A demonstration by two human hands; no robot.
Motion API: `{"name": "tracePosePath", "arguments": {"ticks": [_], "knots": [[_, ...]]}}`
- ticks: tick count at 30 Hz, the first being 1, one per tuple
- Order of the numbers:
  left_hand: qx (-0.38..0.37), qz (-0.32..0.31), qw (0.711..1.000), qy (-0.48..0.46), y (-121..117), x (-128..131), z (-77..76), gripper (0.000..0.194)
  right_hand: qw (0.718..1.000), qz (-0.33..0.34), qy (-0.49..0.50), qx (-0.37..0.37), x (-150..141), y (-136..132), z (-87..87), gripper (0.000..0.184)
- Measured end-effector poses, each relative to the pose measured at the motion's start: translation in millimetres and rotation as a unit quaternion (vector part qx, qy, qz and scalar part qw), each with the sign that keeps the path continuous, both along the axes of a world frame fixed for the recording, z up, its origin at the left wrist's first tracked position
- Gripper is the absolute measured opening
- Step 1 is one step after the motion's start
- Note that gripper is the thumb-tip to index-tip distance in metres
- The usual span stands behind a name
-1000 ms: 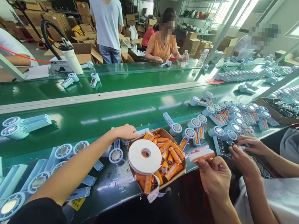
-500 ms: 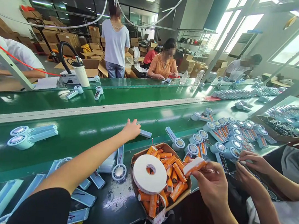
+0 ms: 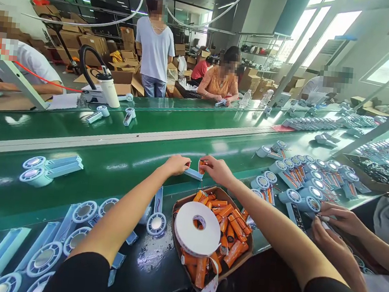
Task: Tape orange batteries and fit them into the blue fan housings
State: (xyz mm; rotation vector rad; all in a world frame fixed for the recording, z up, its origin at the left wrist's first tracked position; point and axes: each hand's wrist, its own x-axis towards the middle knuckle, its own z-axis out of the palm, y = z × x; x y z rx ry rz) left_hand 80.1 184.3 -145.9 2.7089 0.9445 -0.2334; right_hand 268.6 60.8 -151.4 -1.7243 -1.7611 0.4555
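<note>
Left hand [image 3: 178, 164]: fingers closed on a pale blue housing [image 3: 193, 174], whose handle end projects to the right, over the green tabletop [image 3: 117, 169]. Right hand [image 3: 218, 170]: fingers pinched on an orange cell pack [image 3: 201, 165], held just beside that handle end. Whether pack and housing touch cannot be determined; the grip of each hand covers part of the piece.

Progress, as judged from how the parts lie: the pack in hand is not yet seated in the housing. Finished to this stage, apparently, are many units in the cluster [image 3: 313, 192] to the right, where orange shows along the handles. Outstanding, apparently, are the housings [image 3: 45, 258] at near left, with no orange visible in their handles, and a pair [image 3: 32, 175] farther up. A cardboard box [image 3: 239, 264] before the person holds numerous loose packs [image 3: 234, 220], with a roll of white tape [image 3: 187, 227] lying on top, its loose end hanging over the near side.

Surface: glossy green, divided by a pale rail [image 3: 113, 143]; the dark near strip is scuffed left of the box. A co-worker's hands [image 3: 332, 230] handle small parts at right. Across stands a white tumbler [image 3: 109, 92]; a person in an orange top [image 3: 218, 82] sits beyond. Stacked cartons [image 3: 97, 49] occupy the rear; bright windows [image 3: 340, 31] line the right.
</note>
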Motion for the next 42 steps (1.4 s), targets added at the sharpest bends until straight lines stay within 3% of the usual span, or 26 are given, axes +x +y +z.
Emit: {"name": "tracePosePath", "arguments": {"ticks": [5,15,21,29,32,35,38,40,42], "knots": [[-0.008,0.017,1.0,-0.016,-1,5,-5.1,0.03,0.994,0.026,-0.1,-0.038,2,12,-4.7,0.027],[-0.023,0.043,0.998,-0.034,-3,19,-10.2,0.033,0.957,0.094,-0.257,-0.099,-4,3,4.9,0.029],[-0.027,0.043,0.998,-0.045,-3,28,-11.1,0.032,0.945,0.048,-0.297,-0.128,0,11,3.2,0.038],[-0.042,0.069,0.995,-0.065,1,40,-14.5,0.033,0.926,0.088,-0.327,-0.165,-2,21,-5.8,0.038],[-0.043,0.076,0.994,-0.066,-3,43,-15.0,0.033,0.924,0.094,-0.324,-0.18,-9,28,-4.3,0.03],[-0.036,0.085,0.994,-0.064,-8,46,-9.8,0.033,0.931,0.081,-0.305,-0.185,-14,36,10.4,0.019],[-0.021,0.098,0.993,-0.065,-15,48,2.9,0.034,0.951,0.047,-0.265,-0.15,-12,34,38.5,0.015],[-0.008,0.105,0.991,-0.077,-23,44,14.4,0.034,0.967,0.005,-0.236,-0.1,-8,15,57.0,0.029],[0.01,0.104,0.989,-0.104,-38,31,26.7,0.037,0.982,-0.046,-0.181,-0.028,-1,-26,67.5,0.045]]}}
